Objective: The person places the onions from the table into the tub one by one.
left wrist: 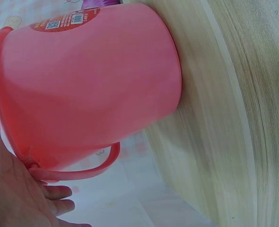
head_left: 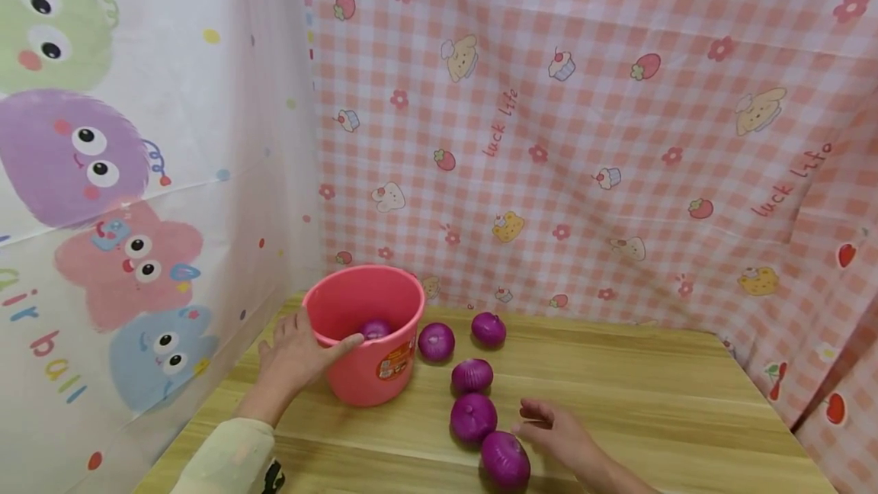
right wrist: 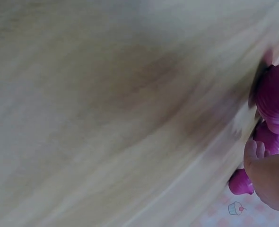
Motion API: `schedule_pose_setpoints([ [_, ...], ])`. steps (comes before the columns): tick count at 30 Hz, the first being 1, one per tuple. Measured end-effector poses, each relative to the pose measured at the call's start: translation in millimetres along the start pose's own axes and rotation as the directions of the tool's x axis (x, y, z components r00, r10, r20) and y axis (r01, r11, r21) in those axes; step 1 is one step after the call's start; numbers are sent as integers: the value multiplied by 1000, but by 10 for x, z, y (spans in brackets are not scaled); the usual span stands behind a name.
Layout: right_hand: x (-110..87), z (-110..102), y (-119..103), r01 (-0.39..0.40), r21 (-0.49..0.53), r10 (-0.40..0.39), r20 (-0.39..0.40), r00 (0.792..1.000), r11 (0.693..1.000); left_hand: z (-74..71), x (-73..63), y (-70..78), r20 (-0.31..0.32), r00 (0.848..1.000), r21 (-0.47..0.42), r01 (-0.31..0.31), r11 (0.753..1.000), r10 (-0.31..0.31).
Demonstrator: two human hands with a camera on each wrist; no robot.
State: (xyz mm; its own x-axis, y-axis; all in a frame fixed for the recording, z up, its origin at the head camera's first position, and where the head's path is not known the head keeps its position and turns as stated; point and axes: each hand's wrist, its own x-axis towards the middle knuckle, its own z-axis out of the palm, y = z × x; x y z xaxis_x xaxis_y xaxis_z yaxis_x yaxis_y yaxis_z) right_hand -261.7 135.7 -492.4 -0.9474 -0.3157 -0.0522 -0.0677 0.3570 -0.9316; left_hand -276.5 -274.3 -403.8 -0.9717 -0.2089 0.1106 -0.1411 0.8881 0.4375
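Observation:
A pink bucket (head_left: pixel 370 372) stands upright on the left of the table, with at least one red onion (head_left: pixel 375 328) inside. My left hand (head_left: pixel 293 357) rests against its rim, thumb lying along the front edge. In the left wrist view, that hand's fingers (left wrist: pixel 59 206) extend loosely past the bucket's handle (left wrist: pixel 82 174). My right hand (head_left: pixel 559 437) hovers just right of the nearest onion (head_left: pixel 505 460), slightly bent and holding nothing. Behind that onion are a second (head_left: pixel 473 418) and a third (head_left: pixel 472 376), forming a rough row.
Two more onions lie farther back, one beside the bucket (head_left: pixel 436 342) and another near the curtain (head_left: pixel 488 330). A pink checked curtain (head_left: pixel 583 197) hangs behind the wooden table (head_left: pixel 652 387); a white cartoon curtain (head_left: pixel 254 174) borders the left.

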Motion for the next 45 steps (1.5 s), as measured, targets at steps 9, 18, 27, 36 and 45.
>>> schedule_pose_setpoints([
  [9, -106, -3, 109, 46, -20, -44, 110, 993, 999, -12, -3, 7, 7, 1000, -1, 2, 1000, -2],
  [18, -148, 50, 144, -65, 5, 64, 171, 983, 998, -14, -9, 10, 12, 1000, -4, 5, 1000, -5],
  [27, -134, 99, 145, -119, -41, 125, 215, 969, 992, -6, -7, 4, 18, 1000, -4, 11, 1000, -11],
  [36, -148, 109, 188, -119, -23, 121, 223, 967, 993, -27, -16, 18, 20, 1000, -14, 8, 1000, -8],
  [45, -141, 92, 226, -103, -4, 100, 249, 963, 995, -9, -9, 12, 3, 1000, -17, 7, 1000, -7],
])
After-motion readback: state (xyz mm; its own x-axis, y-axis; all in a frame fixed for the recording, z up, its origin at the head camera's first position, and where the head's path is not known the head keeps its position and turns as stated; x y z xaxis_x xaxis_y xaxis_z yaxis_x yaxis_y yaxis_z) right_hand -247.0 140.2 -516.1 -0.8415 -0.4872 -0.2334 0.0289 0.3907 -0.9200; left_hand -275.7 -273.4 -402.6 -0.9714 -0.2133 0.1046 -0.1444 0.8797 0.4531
